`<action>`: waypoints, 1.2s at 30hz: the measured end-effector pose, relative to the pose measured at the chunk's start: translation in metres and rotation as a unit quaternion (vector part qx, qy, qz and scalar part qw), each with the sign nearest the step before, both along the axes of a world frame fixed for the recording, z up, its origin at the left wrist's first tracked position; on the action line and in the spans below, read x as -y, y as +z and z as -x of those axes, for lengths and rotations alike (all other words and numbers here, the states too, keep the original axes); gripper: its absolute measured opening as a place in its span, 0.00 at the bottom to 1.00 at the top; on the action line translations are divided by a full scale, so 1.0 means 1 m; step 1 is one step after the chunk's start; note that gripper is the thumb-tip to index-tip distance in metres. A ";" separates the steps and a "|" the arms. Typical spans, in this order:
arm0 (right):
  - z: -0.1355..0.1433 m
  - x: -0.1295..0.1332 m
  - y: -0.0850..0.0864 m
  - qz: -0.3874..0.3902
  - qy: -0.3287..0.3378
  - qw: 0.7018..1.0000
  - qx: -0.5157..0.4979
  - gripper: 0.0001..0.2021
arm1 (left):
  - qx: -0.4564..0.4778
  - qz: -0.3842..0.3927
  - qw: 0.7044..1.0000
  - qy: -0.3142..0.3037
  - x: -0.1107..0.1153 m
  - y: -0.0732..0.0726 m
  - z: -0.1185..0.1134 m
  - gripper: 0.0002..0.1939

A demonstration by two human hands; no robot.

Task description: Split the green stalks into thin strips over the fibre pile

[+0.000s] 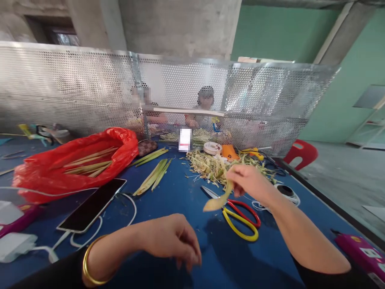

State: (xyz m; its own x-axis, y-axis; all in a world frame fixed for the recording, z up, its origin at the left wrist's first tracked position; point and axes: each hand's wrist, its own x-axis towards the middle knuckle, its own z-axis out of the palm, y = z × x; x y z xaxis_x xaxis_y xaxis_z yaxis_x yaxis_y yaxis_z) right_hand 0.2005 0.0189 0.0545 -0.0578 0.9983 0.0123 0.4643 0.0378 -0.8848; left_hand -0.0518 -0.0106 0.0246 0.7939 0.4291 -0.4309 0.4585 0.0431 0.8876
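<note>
My right hand [252, 182] pinches a curved, pale yellow-green strip of plant leaf [219, 202], its broad end hanging over the scissors. My left hand [174, 239] hovers above the blue table, its fingers loosely bent downward and a little apart, with nothing visible in them. Below the strip lie scissors [240, 230] with one red and one yellow handle loop. A heap of cut leaf scraps [207, 166] spreads behind my right hand. Several flat green leaf pieces [154, 176] rest on the table, left of the heap.
A red plastic bag [120, 138] with long stalks stands at left, near a dark-screened phone [92, 206] with white cables. Tape [212, 148], an orange object [229, 152] and a lit screen [184, 139] stand before a perforated metal partition [192, 80]. People sit beyond it.
</note>
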 end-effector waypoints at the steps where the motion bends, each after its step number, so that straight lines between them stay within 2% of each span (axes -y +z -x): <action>1: 0.004 0.002 -0.002 0.072 0.083 0.994 0.013 0.12 | -0.028 0.000 0.999 -0.043 -0.004 0.002 0.007 0.10; 2: 0.007 0.005 -0.003 0.133 0.163 0.978 0.014 0.12 | -0.055 -0.017 0.997 -0.060 -0.011 0.004 0.014 0.11; 3: 0.011 0.008 -0.004 0.182 0.232 0.956 0.003 0.12 | -0.082 -0.057 0.994 -0.039 -0.019 0.007 0.020 0.11; 4: 0.014 0.010 -0.005 0.214 0.286 0.934 -0.018 0.12 | -0.119 -0.132 0.984 0.011 -0.030 0.009 0.027 0.12; 5: 0.017 0.013 -0.006 0.229 0.324 0.917 -0.046 0.13 | -0.176 -0.240 0.951 0.082 -0.042 0.010 0.033 0.12; 6: 0.019 0.015 -0.006 0.230 0.345 0.907 -0.074 0.13 | -0.246 -0.363 0.885 0.157 -0.053 0.010 0.038 0.12; 7: 0.021 0.016 -0.007 0.222 0.350 0.905 -0.096 0.14 | -0.279 -0.415 0.842 0.204 -0.064 0.009 0.044 0.13; 9: 0.026 0.017 -0.011 0.182 0.324 0.923 -0.097 0.13 | -0.320 -0.463 0.785 0.259 -0.080 0.003 0.052 0.15; 11: 0.031 0.015 -0.017 0.117 0.279 0.953 -0.018 0.11 | -0.350 -0.485 0.752 0.277 -0.089 -0.007 0.056 0.14; 12: 0.034 0.014 -0.022 0.073 0.256 0.962 0.056 0.10 | -0.359 -0.494 0.741 0.281 -0.091 -0.012 0.057 0.12; 13: 0.037 0.012 -0.026 0.026 0.237 0.961 0.139 0.10 | -0.366 -0.502 0.731 0.282 -0.092 -0.017 0.057 0.11; 16: 0.043 0.007 -0.039 -0.069 0.211 0.919 0.325 0.10 | -0.380 -0.521 0.709 0.286 -0.092 -0.027 0.055 0.10; 20: 0.043 0.006 -0.044 -0.062 0.225 0.905 0.356 0.07 | -0.383 -0.536 0.685 0.311 -0.095 -0.021 0.062 0.15; 23: 0.042 0.005 -0.040 -0.077 0.191 0.904 0.375 0.07 | -0.389 -0.537 0.660 0.354 -0.101 -0.013 0.077 0.19; 25: 0.042 0.005 -0.037 -0.110 0.152 0.901 0.392 0.09 | -0.390 -0.528 0.661 0.364 -0.106 -0.012 0.087 0.19; 27: 0.045 0.007 -0.036 -0.140 0.142 0.898 0.393 0.08 | -0.390 -0.512 0.676 0.359 -0.109 -0.016 0.094 0.18; 29: 0.049 0.011 -0.036 -0.146 0.175 0.901 0.370 0.07 | -0.388 -0.501 0.689 0.352 -0.111 -0.022 0.097 0.16; 31: 0.055 0.016 -0.039 -0.130 0.236 0.901 0.339 0.06 | -0.387 -0.499 0.689 0.356 -0.112 -0.027 0.098 0.14; 34: 0.064 0.023 -0.044 -0.110 0.312 0.883 0.334 0.06 | -0.393 -0.504 0.668 0.381 -0.113 -0.028 0.099 0.15; 36: 0.067 0.026 -0.046 -0.112 0.325 0.874 0.345 0.06 | -0.401 -0.507 0.649 0.401 -0.114 -0.026 0.101 0.16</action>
State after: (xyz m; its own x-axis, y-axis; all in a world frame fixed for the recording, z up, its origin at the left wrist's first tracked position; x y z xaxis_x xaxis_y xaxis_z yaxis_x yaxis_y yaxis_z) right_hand 0.1333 -0.0067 0.0081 -0.6819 0.7292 -0.0573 0.7003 0.6281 -0.3393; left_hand -0.1529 0.1031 -0.0014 -0.1645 0.9518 0.2590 0.9818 0.1327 0.1358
